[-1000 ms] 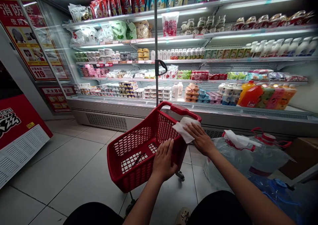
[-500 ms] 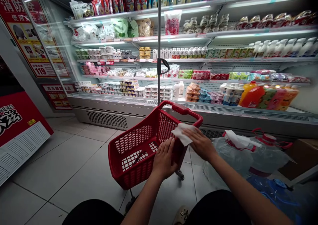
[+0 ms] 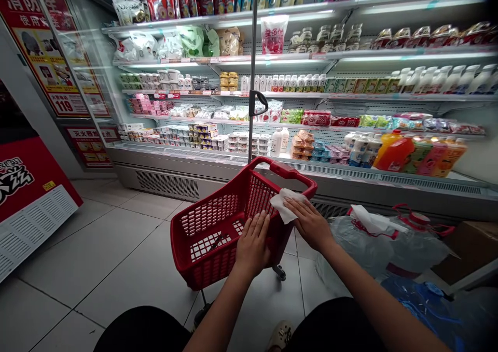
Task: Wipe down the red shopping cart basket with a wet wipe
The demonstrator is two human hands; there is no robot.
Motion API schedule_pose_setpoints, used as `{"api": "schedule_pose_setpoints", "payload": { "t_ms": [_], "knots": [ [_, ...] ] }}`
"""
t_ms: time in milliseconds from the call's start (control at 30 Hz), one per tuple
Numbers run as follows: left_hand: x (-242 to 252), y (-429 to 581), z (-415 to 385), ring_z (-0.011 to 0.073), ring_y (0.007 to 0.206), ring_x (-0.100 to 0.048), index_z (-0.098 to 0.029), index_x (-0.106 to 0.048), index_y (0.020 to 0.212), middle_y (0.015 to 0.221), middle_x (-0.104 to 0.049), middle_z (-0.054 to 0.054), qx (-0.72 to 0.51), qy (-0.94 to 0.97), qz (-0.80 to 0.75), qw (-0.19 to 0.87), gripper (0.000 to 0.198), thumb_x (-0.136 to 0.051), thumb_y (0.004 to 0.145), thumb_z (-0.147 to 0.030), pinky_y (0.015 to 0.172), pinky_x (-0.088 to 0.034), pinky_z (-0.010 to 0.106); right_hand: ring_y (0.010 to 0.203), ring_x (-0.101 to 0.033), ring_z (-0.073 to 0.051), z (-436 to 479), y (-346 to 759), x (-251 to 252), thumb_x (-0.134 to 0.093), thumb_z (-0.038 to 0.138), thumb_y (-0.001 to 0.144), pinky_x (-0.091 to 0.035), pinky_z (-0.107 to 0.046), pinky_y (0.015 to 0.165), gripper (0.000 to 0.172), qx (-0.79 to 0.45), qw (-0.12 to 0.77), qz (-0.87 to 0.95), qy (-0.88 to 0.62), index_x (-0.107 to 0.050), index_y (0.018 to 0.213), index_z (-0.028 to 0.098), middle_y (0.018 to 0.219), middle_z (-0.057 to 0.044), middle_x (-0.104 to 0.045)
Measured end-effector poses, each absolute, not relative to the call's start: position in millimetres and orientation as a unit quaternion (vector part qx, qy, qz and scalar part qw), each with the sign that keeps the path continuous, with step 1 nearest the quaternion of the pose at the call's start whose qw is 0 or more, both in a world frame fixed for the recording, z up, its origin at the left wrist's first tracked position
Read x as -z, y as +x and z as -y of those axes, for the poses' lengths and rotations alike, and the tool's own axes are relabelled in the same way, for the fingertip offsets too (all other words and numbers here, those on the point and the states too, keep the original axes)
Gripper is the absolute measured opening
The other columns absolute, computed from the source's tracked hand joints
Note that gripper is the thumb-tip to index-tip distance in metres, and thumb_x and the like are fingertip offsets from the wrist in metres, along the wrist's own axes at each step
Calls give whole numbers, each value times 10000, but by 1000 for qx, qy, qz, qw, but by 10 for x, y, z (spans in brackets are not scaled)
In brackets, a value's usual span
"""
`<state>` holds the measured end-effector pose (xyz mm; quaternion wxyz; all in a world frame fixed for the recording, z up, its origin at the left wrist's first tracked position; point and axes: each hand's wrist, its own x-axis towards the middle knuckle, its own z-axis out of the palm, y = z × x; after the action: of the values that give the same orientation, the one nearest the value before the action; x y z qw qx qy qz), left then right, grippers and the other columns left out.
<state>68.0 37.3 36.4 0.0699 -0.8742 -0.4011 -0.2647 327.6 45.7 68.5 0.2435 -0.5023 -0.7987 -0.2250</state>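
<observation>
A red plastic shopping cart basket [image 3: 206, 207] with lattice sides stands in front of me on small wheels. Its curved red handle [image 3: 303, 178] rises at the far right end. My left hand [image 3: 252, 243] lies with fingers stretched out along the basket's near rim. My right hand [image 3: 309, 220] presses a crumpled white cloth or tissue [image 3: 286, 204] against the top edge just below the handle. The right fingers are laid over the cloth, which partly hides that edge.
Behind the cart runs a refrigerated display case [image 3: 249, 163] with packaged goods. Large clear water jugs [image 3: 361, 243] stand at right with a white cloth [image 3: 373, 220] on top, near a cardboard box [image 3: 467, 248]. A red freezer [image 3: 31, 186] is at left.
My right hand and the white cloth have shifted very slightly up along the basket's edge. My left hand has moved a little up and left along the rim.
</observation>
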Motion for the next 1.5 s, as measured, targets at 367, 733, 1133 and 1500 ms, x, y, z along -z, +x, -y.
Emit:
{"api": "schedule_pose_setpoints", "payload": {
  "t_ms": [367, 733, 1133, 1500],
  "knots": [
    [-176, 364, -83, 410, 1603, -74, -249, -59, 1685, 1750, -134, 57, 274, -814, 500, 114, 1051, -576, 782, -102, 1280, -145, 660, 1539, -348, -222, -283, 2380, -292, -409, 180, 1000, -270, -465, 1280, 661, 168, 261, 831, -462, -298, 1648, 244, 1652, -14, -400],
    [-171, 319, -155, 367, 1614, -42, -256, -107, 1682, 1755, -124, 48, 265, -822, 492, 109, 1026, -575, 783, -93, 1296, -105, 632, 1494, -430, -244, -473, 3115, -552, -357, 248, 1054, -240, -504, 1278, 562, 238, 277, 747, -555, -386, 1615, 247, 1594, -38, -490],
    [-126, 170, -229, 346, 1614, -92, -172, -91, 1681, 1758, -99, 76, 211, -839, 480, 145, 986, -615, 852, -273, 1309, -148, 523, 1465, -469, -193, -310, 2823, -555, -372, 197, 1047, -168, -468, 1307, 569, 232, 224, 802, -503, -381, 1613, 249, 1584, -29, -503],
    [-152, 148, -341, 302, 1619, -95, -102, -154, 1662, 1748, -142, 107, 211, -850, 463, 134, 938, -587, 847, -269, 1312, -156, 479, 1512, -396, -201, -220, 2193, -255, -378, 145, 987, -275, -440, 1271, 634, 189, 242, 828, -469, -377, 1616, 220, 1623, -24, -452]
  ]
}}
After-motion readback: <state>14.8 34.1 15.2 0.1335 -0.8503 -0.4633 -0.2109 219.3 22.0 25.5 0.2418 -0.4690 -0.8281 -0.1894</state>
